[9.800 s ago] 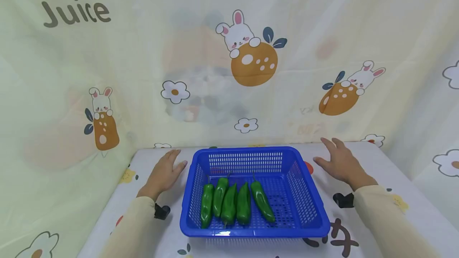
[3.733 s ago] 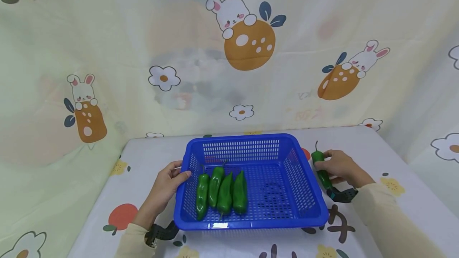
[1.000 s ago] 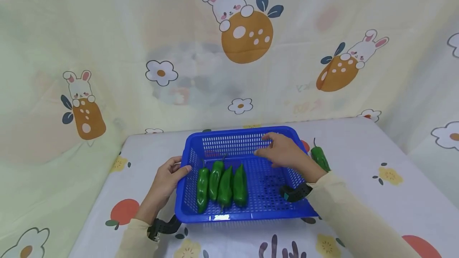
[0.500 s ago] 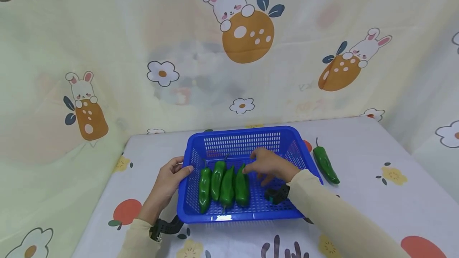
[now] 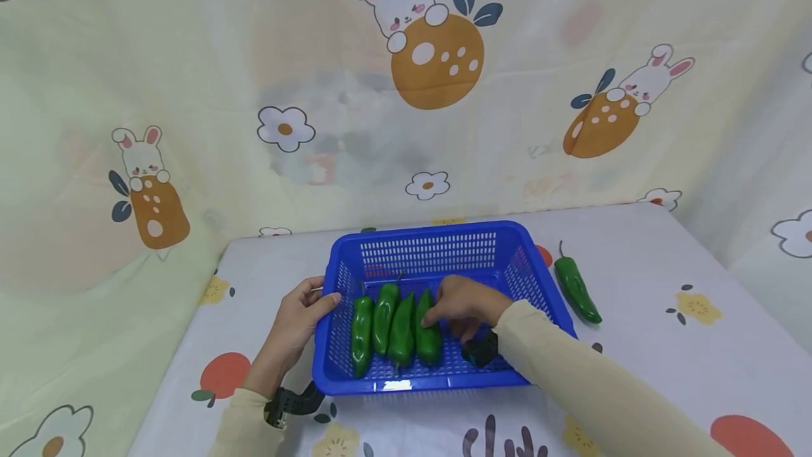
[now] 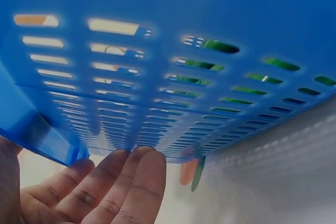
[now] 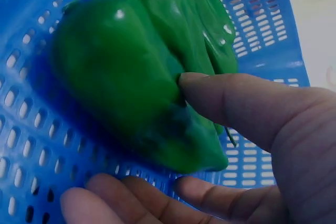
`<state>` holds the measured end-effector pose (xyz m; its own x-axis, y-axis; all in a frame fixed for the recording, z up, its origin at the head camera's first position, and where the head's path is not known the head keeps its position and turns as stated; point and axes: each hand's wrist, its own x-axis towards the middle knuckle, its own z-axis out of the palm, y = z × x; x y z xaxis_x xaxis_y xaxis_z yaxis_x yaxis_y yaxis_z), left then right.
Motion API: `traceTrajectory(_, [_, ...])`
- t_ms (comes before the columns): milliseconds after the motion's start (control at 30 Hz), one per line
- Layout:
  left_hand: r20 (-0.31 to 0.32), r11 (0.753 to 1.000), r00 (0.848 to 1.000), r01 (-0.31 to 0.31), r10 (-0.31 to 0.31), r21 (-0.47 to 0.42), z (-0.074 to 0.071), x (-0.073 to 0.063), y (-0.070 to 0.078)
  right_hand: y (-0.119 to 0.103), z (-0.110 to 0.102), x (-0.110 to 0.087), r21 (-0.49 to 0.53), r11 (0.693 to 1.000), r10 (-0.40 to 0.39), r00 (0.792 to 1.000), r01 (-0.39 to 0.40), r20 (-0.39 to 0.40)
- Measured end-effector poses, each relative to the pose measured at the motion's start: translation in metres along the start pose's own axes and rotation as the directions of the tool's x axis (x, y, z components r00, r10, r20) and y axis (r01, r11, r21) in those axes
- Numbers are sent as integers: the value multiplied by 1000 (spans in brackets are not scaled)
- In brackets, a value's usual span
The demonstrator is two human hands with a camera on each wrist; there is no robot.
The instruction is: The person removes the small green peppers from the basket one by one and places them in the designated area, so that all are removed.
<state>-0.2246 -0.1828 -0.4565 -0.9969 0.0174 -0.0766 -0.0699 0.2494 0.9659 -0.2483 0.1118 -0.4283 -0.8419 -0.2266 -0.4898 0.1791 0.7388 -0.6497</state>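
Several glossy green chili peppers lie side by side in the blue plastic basket (image 5: 425, 386) in the head view. My left hand (image 5: 298, 319) grips the basket's left rim, thumb over the top and fingers along the outside wall. Inside the basket my right hand (image 5: 466, 302) has its thumb and curled fingers about the rightmost chili pepper (image 5: 428, 344). In the right wrist view the thumb touches one side of this chili pepper (image 7: 115, 66), and the fingertips lie close along its other side. Another chili pepper (image 5: 576, 291) rests on the table right of the basket.
A white printed cloth covers the table (image 5: 641, 259). Behind it hangs a pale curtain (image 5: 342, 182) with rabbit and fruit prints. The basket's right wall (image 5: 536, 277) stands between my right hand and the chili pepper outside.
One chili pepper has gone from the basket to the table on the right, carried and let go by my right hand. That hand then moved left and down to the rightmost pepper inside.
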Motion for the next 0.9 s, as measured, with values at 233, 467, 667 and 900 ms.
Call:
traceTrajectory(233, [-5,1000,1000,-2,2,-4,1,-1,0,-5,5,1,12,1000,-16,1000,16,22])
traceTrajectory(467, [-8,1000,1000,-5,5,-3,1,-1,0,-6,5,0,40,999,-28,999,27,21])
traceTrajectory(667, [-4,1000,1000,-22,22,-3,1,0,-3,-5,3,-1,44,998,-46,999,45,16])
traceTrajectory(900, [-8,1000,1000,-22,22,-4,0,-2,0,-6,-3,-4,76,995,-68,998,67,9])
